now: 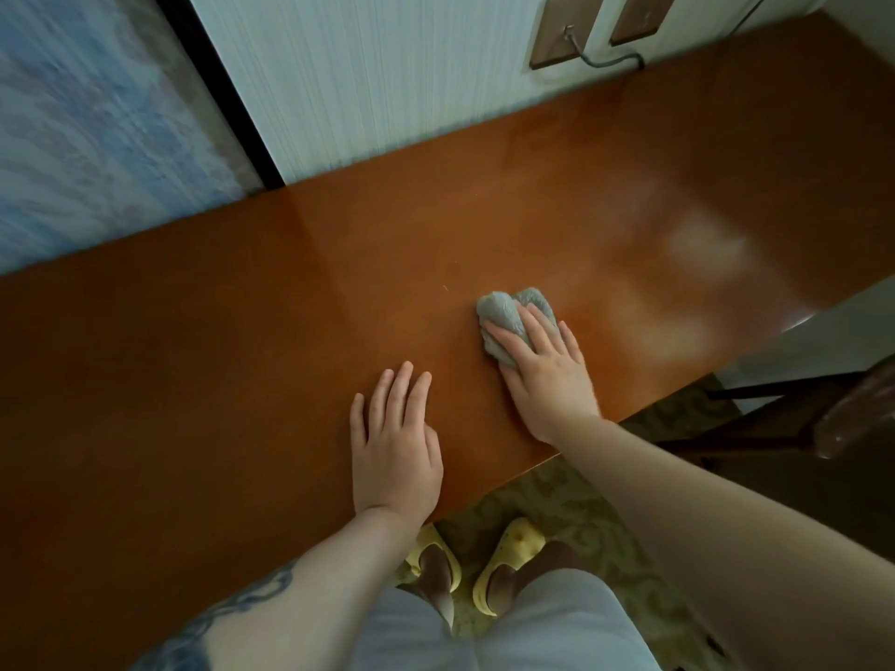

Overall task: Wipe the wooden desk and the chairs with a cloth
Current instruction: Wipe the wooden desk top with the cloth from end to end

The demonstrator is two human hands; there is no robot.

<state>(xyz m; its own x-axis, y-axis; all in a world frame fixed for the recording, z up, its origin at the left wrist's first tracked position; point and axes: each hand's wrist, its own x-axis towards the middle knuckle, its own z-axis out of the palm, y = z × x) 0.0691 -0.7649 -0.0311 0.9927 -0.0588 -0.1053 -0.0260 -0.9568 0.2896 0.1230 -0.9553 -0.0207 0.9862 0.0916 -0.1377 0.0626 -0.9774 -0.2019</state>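
The wooden desk (242, 360) is a glossy reddish-brown top that fills the middle of the view. A bunched grey cloth (503, 314) lies on it right of centre. My right hand (545, 370) presses down on the cloth, fingers spread over it. My left hand (394, 445) rests flat on the bare wood near the front edge, fingers apart, holding nothing. A dark wooden chair (833, 418) stands at the right, beside the desk's front edge.
A pale striped wall (387, 79) runs behind the desk, with two brown socket plates (562, 31) and a plugged-in cable (605, 63). A blue patterned surface (87, 128) is at the far left. Patterned carpet (571, 506) and my yellow slippers (503, 554) show below the front edge.
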